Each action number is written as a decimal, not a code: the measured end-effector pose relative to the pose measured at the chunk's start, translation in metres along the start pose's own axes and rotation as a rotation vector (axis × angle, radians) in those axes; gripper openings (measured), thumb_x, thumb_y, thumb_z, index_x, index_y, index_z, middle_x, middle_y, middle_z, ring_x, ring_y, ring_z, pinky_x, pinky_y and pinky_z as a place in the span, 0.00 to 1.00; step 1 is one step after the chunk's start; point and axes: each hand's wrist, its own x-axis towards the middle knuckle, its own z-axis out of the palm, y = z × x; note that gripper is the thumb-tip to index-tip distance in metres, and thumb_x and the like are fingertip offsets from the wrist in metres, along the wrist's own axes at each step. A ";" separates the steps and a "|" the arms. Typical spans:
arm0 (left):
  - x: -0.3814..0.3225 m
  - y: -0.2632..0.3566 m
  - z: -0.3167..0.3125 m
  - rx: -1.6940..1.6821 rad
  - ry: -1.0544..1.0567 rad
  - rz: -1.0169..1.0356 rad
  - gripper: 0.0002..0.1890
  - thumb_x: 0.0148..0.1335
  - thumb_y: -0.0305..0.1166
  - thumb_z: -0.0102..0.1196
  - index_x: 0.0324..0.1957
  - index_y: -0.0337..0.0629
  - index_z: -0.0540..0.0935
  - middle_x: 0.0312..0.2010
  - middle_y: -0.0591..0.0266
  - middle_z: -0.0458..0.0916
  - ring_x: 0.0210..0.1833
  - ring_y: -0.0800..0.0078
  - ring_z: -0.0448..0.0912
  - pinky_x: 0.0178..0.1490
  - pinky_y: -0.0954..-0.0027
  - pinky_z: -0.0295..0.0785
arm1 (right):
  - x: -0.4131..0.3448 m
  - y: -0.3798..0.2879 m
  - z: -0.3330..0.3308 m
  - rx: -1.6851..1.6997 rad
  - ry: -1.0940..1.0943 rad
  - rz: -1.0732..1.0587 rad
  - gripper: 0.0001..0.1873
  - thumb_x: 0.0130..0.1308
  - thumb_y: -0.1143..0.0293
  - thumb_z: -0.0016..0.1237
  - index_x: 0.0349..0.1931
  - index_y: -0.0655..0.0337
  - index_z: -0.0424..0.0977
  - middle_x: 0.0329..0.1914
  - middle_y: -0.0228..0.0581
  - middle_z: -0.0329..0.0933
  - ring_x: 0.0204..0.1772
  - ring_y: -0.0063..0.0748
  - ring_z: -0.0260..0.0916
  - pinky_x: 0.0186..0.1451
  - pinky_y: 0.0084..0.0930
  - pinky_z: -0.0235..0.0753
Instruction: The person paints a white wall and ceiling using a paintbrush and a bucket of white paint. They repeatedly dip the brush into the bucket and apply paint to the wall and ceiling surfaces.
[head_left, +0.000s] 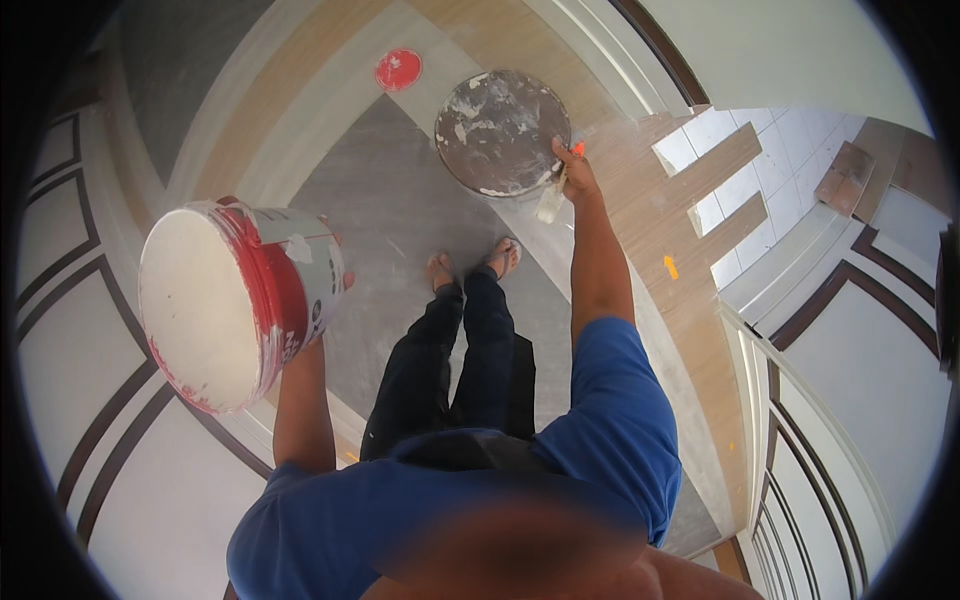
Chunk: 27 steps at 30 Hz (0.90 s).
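Note:
A white plastic bucket (319, 259) with a red band near its rim is in my left hand (348, 280), tipped so its broad off-white face points left. Whether that face is a lid or the contents, I cannot tell. My fingertips show past the bucket's far side; the palm is hidden. My right hand (579, 176) grips the edge of a round dark disc (502, 135) smeared with dried white material, thumb on top. The same hand holds a small tool with an orange handle (577, 148) and a whitish flat end (550, 204), perhaps a brush or scraper.
Both sandalled feet (504, 257) stand on a grey floor panel (360, 180) bordered by wood-look planks (637, 217). Ahead lies a red round spot (398, 69). White tiles (757, 172) show at the right beyond uneven plank ends. Panelled walls (75, 315) flank both sides.

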 end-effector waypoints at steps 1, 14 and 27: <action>0.004 0.005 0.000 0.004 0.007 0.011 0.39 0.71 0.55 0.52 0.78 0.51 0.59 0.79 0.45 0.54 0.80 0.42 0.55 0.67 0.17 0.61 | 0.000 0.001 0.001 -0.022 0.005 -0.005 0.20 0.62 0.52 0.69 0.42 0.54 0.77 0.28 0.27 0.73 0.23 0.25 0.68 0.24 0.25 0.64; 0.102 0.026 0.019 -0.126 -0.016 -0.033 0.40 0.70 0.59 0.50 0.78 0.51 0.60 0.79 0.45 0.55 0.81 0.40 0.53 0.67 0.19 0.61 | -0.019 -0.023 -0.017 -0.599 0.237 0.089 0.32 0.64 0.45 0.64 0.49 0.69 0.80 0.44 0.41 0.84 0.36 0.30 0.77 0.27 0.28 0.67; 0.165 0.119 0.094 0.095 0.110 0.186 0.40 0.73 0.65 0.40 0.76 0.48 0.63 0.77 0.56 0.63 0.79 0.51 0.59 0.81 0.42 0.48 | -0.170 -0.239 0.057 -1.262 0.408 -0.293 0.43 0.67 0.28 0.46 0.38 0.71 0.85 0.38 0.59 0.86 0.48 0.54 0.84 0.55 0.43 0.78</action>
